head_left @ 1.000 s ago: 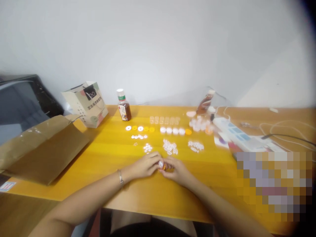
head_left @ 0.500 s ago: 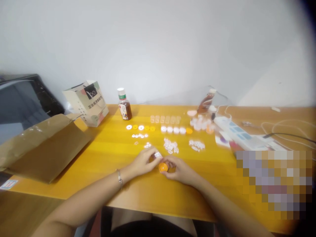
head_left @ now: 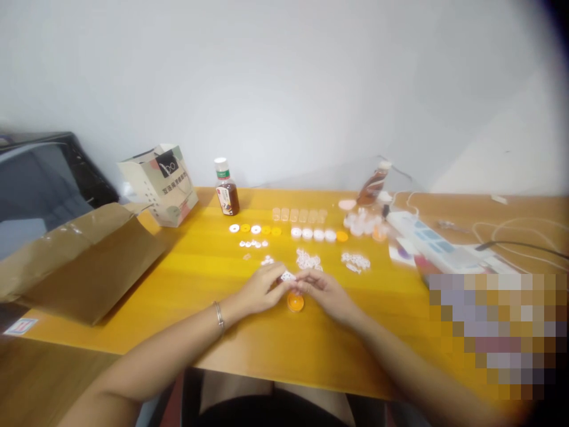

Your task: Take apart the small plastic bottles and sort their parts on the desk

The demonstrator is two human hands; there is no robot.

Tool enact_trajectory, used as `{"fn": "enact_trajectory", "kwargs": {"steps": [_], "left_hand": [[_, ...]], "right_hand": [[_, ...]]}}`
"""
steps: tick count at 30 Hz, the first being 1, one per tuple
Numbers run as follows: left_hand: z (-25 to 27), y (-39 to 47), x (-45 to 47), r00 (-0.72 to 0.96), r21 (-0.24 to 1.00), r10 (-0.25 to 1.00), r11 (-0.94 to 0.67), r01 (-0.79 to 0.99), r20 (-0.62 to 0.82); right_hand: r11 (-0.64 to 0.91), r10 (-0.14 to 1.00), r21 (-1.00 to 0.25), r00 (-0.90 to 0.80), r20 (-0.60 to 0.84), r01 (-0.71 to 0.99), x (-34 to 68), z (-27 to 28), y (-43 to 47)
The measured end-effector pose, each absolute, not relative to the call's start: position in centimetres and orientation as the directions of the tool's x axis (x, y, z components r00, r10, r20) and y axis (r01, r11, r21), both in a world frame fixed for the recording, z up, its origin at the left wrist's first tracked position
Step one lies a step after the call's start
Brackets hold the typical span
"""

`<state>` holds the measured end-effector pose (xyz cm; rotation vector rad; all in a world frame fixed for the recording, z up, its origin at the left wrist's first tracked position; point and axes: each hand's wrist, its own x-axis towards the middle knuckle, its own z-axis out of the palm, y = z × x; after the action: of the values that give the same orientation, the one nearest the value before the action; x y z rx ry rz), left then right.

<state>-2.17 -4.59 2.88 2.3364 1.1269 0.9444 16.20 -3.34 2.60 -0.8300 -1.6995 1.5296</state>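
Note:
My left hand [head_left: 263, 289] is closed around a small white openwork plastic piece [head_left: 288, 276]. The fingers of my right hand [head_left: 323, 293] are pinched together at the right end of that piece. Just beneath my fingertips an orange round cup-like part [head_left: 296, 302] rests on the table, touched by neither palm. Beyond the hands lie a heap of small white pieces [head_left: 306, 259], a second heap [head_left: 355, 261] to its right, and a few white bits [head_left: 267, 260] near my left knuckles.
Farther back are white and yellow discs [head_left: 255, 229], white and orange round parts [head_left: 319, 234] and clear cups [head_left: 299, 215]. Bottles [head_left: 227, 196] stand at the wall. A cardboard box [head_left: 89, 267] and paper bag [head_left: 162, 187] are left; a power strip [head_left: 427, 237] with cables lies right.
My right hand has let go of the orange part, which now sits on the table. Its fingers have moved up to the white piece in my left hand.

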Motion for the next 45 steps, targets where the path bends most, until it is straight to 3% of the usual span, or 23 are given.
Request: {"fn": "enact_trajectory", "kwargs": {"steps": [5,9,14,18,22,28,36,45], "left_hand": [[4.1,-4.0,-1.8,0.373,0.636,0.794,-0.608,0.476,0.48],[4.6,-3.1,-1.7,0.276,0.706,0.784,-0.621,0.34,0.556],[3.1,-2.4,-1.3,0.231,0.807,0.815,-0.57,0.154,0.531],[2.5,-3.0,-1.1,0.201,0.81,0.822,-0.564,0.16,0.533],[2.9,-3.7,-1.5,0.207,0.688,0.757,-0.651,0.322,0.619],[2.4,-3.6,-2.3,0.394,0.43,0.59,-0.797,0.424,0.705],[1.1,-3.0,-2.4,0.45,0.225,0.506,-0.809,0.542,0.735],[0.9,-3.1,-2.3,0.529,0.013,0.431,-0.784,0.62,0.731]], "right_hand": [[0.083,0.85,-0.996,-0.518,0.091,-0.038,16.0,3.7,-2.0],[0.045,0.866,-0.984,-0.484,0.124,-0.172,15.7,3.6,-1.0],[-0.018,0.86,-0.969,-0.498,0.112,-0.247,15.4,2.6,-1.0],[-0.101,0.863,-0.963,-0.503,0.039,-0.249,15.3,2.2,-1.6],[-0.095,0.895,-0.967,-0.445,0.022,-0.238,15.3,2.3,-2.0],[-0.025,0.936,-0.989,-0.352,0.027,-0.143,15.5,3.0,-2.4],[0.002,0.944,-0.997,-0.328,0.029,-0.082,15.5,3.2,-2.5],[0.163,0.943,-0.985,-0.303,0.14,0.052,15.2,2.8,-3.0]]}}
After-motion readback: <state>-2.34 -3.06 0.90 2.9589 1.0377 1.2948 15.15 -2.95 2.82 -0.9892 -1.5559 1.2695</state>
